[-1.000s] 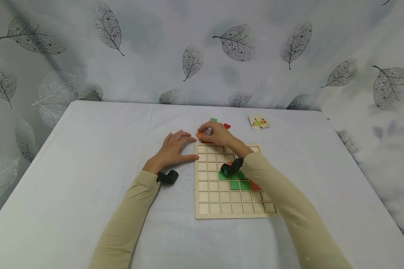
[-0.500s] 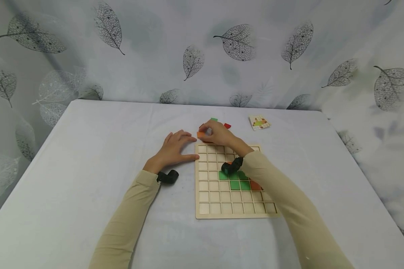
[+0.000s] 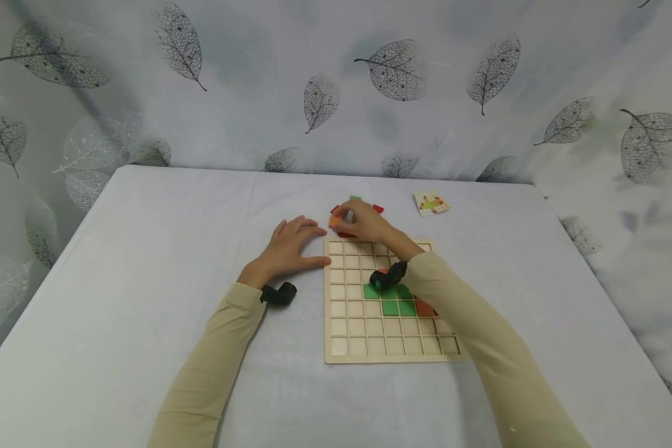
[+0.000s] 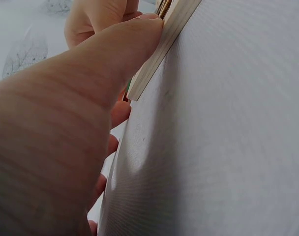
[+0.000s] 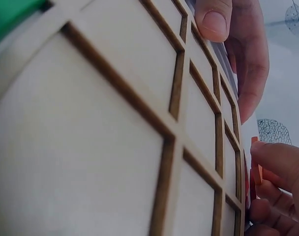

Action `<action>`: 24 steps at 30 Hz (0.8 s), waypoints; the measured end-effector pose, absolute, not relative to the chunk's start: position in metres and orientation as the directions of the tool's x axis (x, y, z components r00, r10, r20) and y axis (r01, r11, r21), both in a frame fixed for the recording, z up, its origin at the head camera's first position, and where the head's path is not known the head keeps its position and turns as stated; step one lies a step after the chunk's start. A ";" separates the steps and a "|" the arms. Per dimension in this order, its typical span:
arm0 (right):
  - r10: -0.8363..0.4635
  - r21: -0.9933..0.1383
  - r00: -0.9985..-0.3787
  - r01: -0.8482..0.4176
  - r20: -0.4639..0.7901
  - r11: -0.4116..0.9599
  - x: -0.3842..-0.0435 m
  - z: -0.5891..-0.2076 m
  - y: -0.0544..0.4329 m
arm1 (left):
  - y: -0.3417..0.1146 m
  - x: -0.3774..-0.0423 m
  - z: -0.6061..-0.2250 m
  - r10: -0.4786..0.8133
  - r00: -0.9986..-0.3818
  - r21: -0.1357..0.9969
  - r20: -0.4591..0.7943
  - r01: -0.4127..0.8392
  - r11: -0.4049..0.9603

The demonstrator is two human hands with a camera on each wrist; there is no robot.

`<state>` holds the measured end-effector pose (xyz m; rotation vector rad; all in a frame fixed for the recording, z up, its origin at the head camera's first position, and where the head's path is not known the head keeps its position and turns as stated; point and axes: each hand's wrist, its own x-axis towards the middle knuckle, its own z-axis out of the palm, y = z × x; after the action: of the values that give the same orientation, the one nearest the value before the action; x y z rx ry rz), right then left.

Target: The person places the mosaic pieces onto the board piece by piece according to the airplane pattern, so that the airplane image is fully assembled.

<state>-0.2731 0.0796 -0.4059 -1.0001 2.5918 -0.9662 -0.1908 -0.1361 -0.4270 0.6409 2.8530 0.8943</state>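
A wooden grid board (image 3: pixel 369 359) lies on the white-covered table, with green tiles (image 3: pixel 398 308) and orange-red ones (image 3: pixel 424 308) set in its cells. At its left edge rests my left hand (image 3: pixel 284 254), fingers spread. The left wrist view shows that thumb (image 4: pixel 134 37) on the board's rim (image 4: pixel 157 61). Past the board's far edge, my right hand (image 3: pixel 365 225) pinches an orange tile (image 3: pixel 334 221); the right wrist view has this tile (image 5: pixel 257 172) standing on edge between thumb and fingers. My right forearm hides part of the board.
Loose tiles lie beyond the board: a green tile (image 3: pixel 355 198), a red tile (image 3: pixel 378 209) and other red pieces partly under my right hand. Farther right is a small card (image 3: pixel 431 203) with a coloured grid pattern. A leaf-patterned cloth (image 3: pixel 246 93) stands behind the table.
My right hand has shifted slightly to the right with the orange tile, which has turned a little. More of the red pieces shows beside the fingers. My left hand stays put.
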 end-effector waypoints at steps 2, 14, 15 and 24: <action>-0.654 -0.652 -0.754 -0.522 0.051 0.551 -0.273 -0.406 0.080 | -0.136 -0.191 -0.426 0.414 -0.909 0.567 0.042 0.363 0.739; -0.645 -0.687 -0.761 -0.503 0.065 0.524 -0.271 -0.407 0.086 | -0.136 -0.193 -0.428 0.411 -0.911 0.556 0.025 0.354 0.752; -0.646 -0.690 -0.760 -0.502 0.066 0.521 -0.271 -0.407 0.087 | -0.136 -0.193 -0.427 0.410 -0.912 0.557 0.022 0.352 0.752; -0.654 -0.710 -0.752 -0.503 0.079 0.493 -0.263 -0.406 0.097 | -0.135 -0.193 -0.430 0.403 -0.915 0.555 0.017 0.344 0.757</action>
<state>-0.2627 0.0975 -0.4063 -0.9958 2.5344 -1.1056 -0.1934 -0.1350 -0.4304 0.6074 2.8468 0.8682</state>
